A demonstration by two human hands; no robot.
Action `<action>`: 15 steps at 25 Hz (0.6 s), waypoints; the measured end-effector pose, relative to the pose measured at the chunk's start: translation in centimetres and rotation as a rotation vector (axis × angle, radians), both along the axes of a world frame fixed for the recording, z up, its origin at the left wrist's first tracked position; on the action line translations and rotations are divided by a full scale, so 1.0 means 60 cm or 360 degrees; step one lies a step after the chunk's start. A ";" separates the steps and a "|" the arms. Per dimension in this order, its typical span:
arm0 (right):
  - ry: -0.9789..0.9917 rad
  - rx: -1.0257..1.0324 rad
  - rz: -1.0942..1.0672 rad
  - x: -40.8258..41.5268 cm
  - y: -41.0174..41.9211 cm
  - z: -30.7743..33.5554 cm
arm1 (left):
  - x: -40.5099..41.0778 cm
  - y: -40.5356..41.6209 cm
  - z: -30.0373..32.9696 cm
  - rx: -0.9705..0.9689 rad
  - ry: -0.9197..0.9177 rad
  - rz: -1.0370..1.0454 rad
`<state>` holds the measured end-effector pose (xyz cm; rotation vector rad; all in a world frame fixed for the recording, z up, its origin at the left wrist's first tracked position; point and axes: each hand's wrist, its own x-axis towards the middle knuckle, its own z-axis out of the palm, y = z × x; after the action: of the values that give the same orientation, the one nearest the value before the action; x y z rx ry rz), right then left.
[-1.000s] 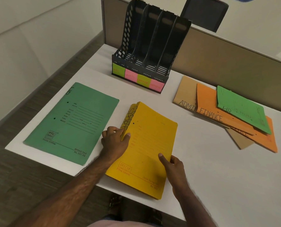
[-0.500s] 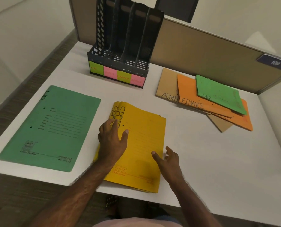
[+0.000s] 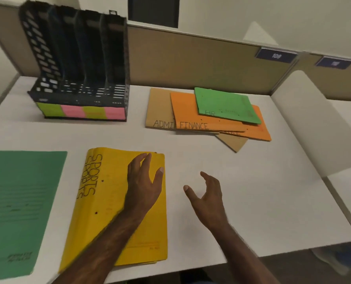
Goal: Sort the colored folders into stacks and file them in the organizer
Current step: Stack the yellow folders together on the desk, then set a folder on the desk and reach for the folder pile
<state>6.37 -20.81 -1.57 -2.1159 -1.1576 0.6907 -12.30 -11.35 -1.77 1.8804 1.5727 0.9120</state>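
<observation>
A stack of yellow folders [image 3: 101, 212] marked SPORTS lies at the table's front. My left hand [image 3: 144, 181] rests flat on its upper right part, fingers spread. My right hand [image 3: 207, 193] hovers just right of the stack over bare table, fingers loosely curled, holding nothing. A dark green folder [image 3: 17, 201] lies at the front left. At the back right sits a mixed pile: a brown ADMIN folder [image 3: 160, 107], an orange FINANCE folder [image 3: 187, 113] and a green HR folder [image 3: 223, 103] on top. The black organizer [image 3: 82, 64] stands at the back left with empty slots.
A white table [image 3: 252, 191] carries everything. A beige partition wall [image 3: 191, 60] runs behind it, and a white divider [image 3: 305, 119] rises along the right edge. The organizer's front has green and pink labels [image 3: 80, 112].
My right hand has lifted off the yellow stack and moved right over bare table. My left hand slid up the stack and flattened. The view has swung right and closer.
</observation>
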 end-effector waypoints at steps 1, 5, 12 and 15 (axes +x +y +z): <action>-0.0010 0.0019 -0.0018 0.022 0.005 0.004 | 0.021 0.005 0.003 -0.0005 -0.0006 -0.0018; 0.0017 0.0080 -0.0145 0.119 0.033 0.014 | 0.116 0.035 0.011 -0.0050 0.0001 -0.0096; 0.0119 0.0076 -0.0295 0.318 0.102 -0.010 | 0.282 0.111 0.004 -0.0214 0.0101 -0.0124; 0.0137 0.0110 -0.0340 0.409 0.143 -0.027 | 0.348 0.169 0.000 -0.0218 0.0141 -0.0115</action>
<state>30.89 -12.21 -3.20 -2.0917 -0.8808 0.6269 8.59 -1.22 -1.76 1.8900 1.5659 0.6804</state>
